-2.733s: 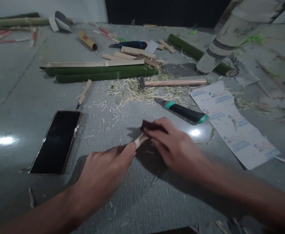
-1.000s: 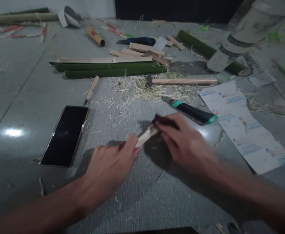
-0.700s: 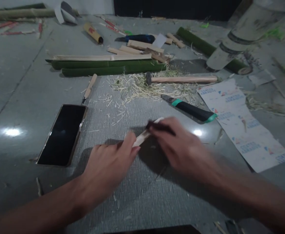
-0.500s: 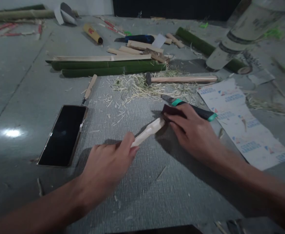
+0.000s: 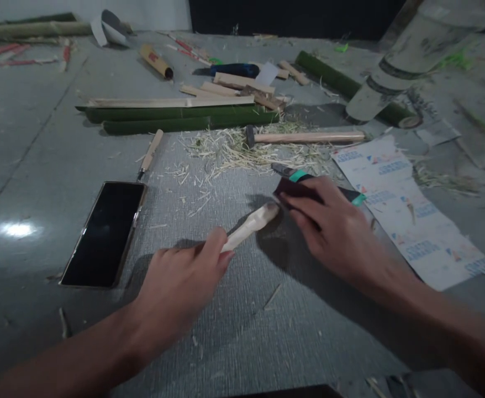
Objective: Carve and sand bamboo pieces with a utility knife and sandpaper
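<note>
My left hand (image 5: 180,287) pinches the near end of a pale carved bamboo piece (image 5: 251,224), which slants up to the right over a grey textured mat (image 5: 234,309). My right hand (image 5: 333,229) is closed on a small dark sanding piece (image 5: 294,189), pressed at the far tip of the bamboo piece. A knife with a black and teal handle (image 5: 300,176) lies just behind my right hand, partly hidden by it.
A dark phone (image 5: 104,232) lies left of the mat. A hammer (image 5: 304,137) rests on bamboo shavings (image 5: 234,152). Split green bamboo (image 5: 176,119), wood offcuts, a small chisel (image 5: 150,152) and a printed paper sheet (image 5: 404,210) lie around.
My right hand slid back and forth along the bamboo piece with the dark sanding piece, then out to its far tip. My left hand kept its hold.
</note>
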Action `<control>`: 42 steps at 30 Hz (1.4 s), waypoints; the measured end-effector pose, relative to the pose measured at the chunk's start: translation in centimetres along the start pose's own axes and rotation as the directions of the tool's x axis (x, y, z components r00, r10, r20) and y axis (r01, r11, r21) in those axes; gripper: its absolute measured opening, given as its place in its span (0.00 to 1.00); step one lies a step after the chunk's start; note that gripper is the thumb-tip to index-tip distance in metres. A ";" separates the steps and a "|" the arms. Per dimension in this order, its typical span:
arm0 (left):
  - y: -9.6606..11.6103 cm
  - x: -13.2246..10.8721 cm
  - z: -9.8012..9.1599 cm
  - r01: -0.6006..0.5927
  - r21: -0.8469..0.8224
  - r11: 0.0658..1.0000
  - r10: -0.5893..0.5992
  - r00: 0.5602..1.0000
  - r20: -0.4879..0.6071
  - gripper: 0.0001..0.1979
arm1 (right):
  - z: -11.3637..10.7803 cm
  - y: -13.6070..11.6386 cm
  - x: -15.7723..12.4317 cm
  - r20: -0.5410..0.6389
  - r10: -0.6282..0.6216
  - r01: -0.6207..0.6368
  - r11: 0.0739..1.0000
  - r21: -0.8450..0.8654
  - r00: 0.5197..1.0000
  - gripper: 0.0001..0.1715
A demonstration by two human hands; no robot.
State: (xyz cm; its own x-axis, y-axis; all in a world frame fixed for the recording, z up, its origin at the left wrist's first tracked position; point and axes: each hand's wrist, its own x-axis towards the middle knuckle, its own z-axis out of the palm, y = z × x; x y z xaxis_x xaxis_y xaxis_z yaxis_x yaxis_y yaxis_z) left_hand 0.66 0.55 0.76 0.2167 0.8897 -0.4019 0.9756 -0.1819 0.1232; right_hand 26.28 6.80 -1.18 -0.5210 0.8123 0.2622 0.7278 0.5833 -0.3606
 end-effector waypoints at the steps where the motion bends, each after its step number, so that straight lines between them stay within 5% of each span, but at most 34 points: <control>1: 0.0 -0.1 0.0 -0.002 0.000 1.000 0.002 1.000 -0.004 0.09 | 0.1 -0.4 -0.1 0.035 -0.042 0.040 0.998 0.054 0.998 0.21; 4: -0.1 -0.2 0.1 -0.009 -0.005 1.000 0.009 1.000 -0.022 0.09 | 0.5 -1.1 -0.4 0.125 -0.099 0.087 0.991 0.100 0.987 0.23; 10: -0.2 -0.2 0.2 -0.015 -0.025 1.000 0.014 0.999 -0.034 0.07 | -0.2 1.0 0.4 0.002 0.034 -0.034 0.997 -0.067 0.999 0.18; 15: -0.9 -0.2 0.9 -0.082 -0.017 0.996 0.077 0.976 -0.205 0.15 | -1.1 1.0 1.5 -0.117 0.166 -0.130 0.955 0.268 0.979 0.11; 20: -1.9 -0.1 1.5 -0.129 0.061 0.990 0.142 0.941 -0.307 0.10 | -1.0 0.6 1.4 0.255 0.296 -0.377 0.502 0.778 0.920 0.15; 27: -2.6 0.4 1.4 -0.190 0.060 0.980 0.198 0.882 -0.427 0.11 | -1.0 0.1 1.1 0.465 0.202 -0.501 0.200 0.842 0.862 0.25; 33: -2.7 0.7 1.0 -0.237 0.063 0.970 0.239 0.859 -0.453 0.09 | -0.8 -0.8 0.7 0.545 0.170 -0.543 -0.062 0.838 0.821 0.19; 37: -2.7 1.0 1.1 -0.264 0.027 0.964 0.243 0.836 -0.491 0.10 | -0.5 -1.1 0.3 0.555 0.157 -0.553 -0.059 0.831 0.817 0.13; 42: -2.1 0.4 1.2 -0.443 -0.152 0.883 0.253 0.725 -0.640 0.18 | -0.4 -1.9 -0.2 0.565 0.039 -0.562 0.177 0.808 0.824 0.14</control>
State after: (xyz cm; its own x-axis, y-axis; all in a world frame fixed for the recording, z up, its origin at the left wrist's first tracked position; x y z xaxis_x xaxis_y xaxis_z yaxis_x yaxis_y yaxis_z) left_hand -1.26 0.74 -0.74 0.3807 0.8673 0.3209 0.7603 -0.4911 0.4252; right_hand 25.23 5.53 -0.17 -0.6528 0.6939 -0.3039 0.0617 -0.3511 -0.9343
